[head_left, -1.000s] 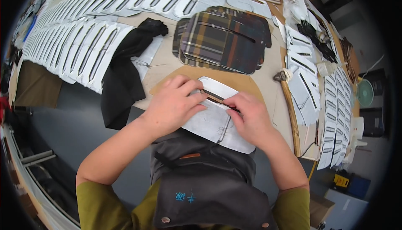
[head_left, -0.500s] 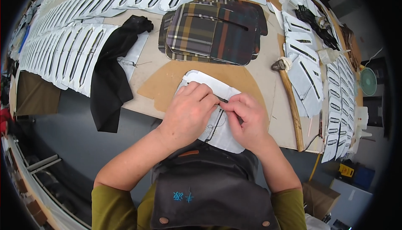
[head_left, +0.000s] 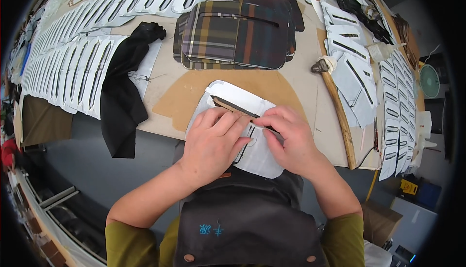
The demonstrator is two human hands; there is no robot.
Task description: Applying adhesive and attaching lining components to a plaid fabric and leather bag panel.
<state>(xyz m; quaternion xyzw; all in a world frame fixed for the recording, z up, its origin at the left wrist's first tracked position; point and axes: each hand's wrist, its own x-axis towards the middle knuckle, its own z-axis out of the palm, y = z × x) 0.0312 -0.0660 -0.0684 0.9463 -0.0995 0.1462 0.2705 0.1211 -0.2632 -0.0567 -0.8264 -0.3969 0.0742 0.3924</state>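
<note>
A white-backed panel (head_left: 239, 90) with rounded corners lies at the table's near edge, partly over my lap. Across it runs a long narrow slot with a dark edging strip (head_left: 237, 107), brown showing inside. My left hand (head_left: 211, 140) rests on the panel, fingers bent and closed along the strip. At the slot's middle, my right hand (head_left: 290, 132) pinches the strip between thumb and fingers, its fingertips close to the left ones. Below the hands a thin black zipper-like line crosses the panel; part of it is hidden by my left thumb.
Plaid panels (head_left: 259, 38) are stacked on tan sheet material (head_left: 179, 92) and the table ahead. A black cloth (head_left: 124, 92) hangs over the left edge. Rows of white slotted pieces (head_left: 73, 68) fill the left. To the right lie a wooden-handled hammer (head_left: 340, 116) and a squeeze bottle (head_left: 383, 51).
My left hand has shifted down and left, uncovering the slot's upper-left end with its dark edging. My right hand stays near the slot's middle. The view has shifted slightly.
</note>
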